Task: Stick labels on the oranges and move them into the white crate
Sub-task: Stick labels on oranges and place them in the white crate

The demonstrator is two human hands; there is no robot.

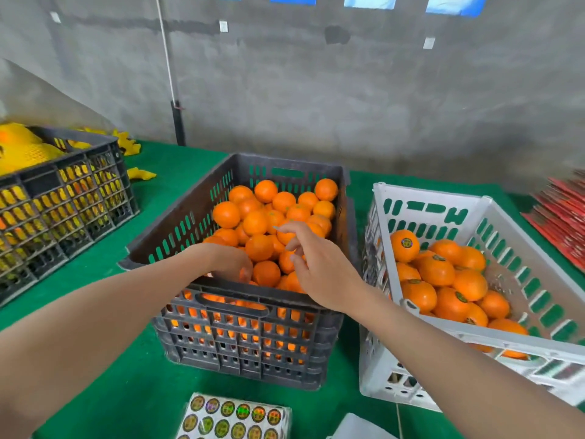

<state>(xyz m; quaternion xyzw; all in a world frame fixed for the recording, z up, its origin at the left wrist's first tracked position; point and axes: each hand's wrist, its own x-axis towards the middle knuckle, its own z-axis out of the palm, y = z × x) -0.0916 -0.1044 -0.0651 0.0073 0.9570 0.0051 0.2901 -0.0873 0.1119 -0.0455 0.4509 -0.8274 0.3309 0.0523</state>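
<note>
Both hands are over the dark crate (177, 226), which stands mid-worktop (136, 391).

Left hand (232, 264) reaches down just inside the crate's near wall, fingers curled among the oranges (259, 248). A patch of orange shows between the fingers, but whether one is actually gripped cannot be told.

Right hand (316, 267) hovers above the heap with fingers spread and relaxed, holding no fruit. Its index fingertip (278, 229) is extended and shows a pale speck, possibly a label carried ready for sticking. It is too small to confirm.

Unlabelled oranges are heaped in the dark crate, highest toward its far right corner. The white crate (383, 198) stands just beside it toward the worktop's right edge. It holds the labelled fruit (437, 270), with stickers visible on several. The side-by-side placement is judged to keep each transfer short.

The label sheet (234, 416) lies at the near edge, directly before the person and within reach of either hand.

The step in hand is judged to be selecting the next orange, with the left hand picking and steadying and the right applying the label. Much of the task remains, since the dark crate holds more fruit than the white one.

Also present are a black crate (63, 198) of yellow netting at the left edge and red packets (563, 223) at the right edge.
</note>
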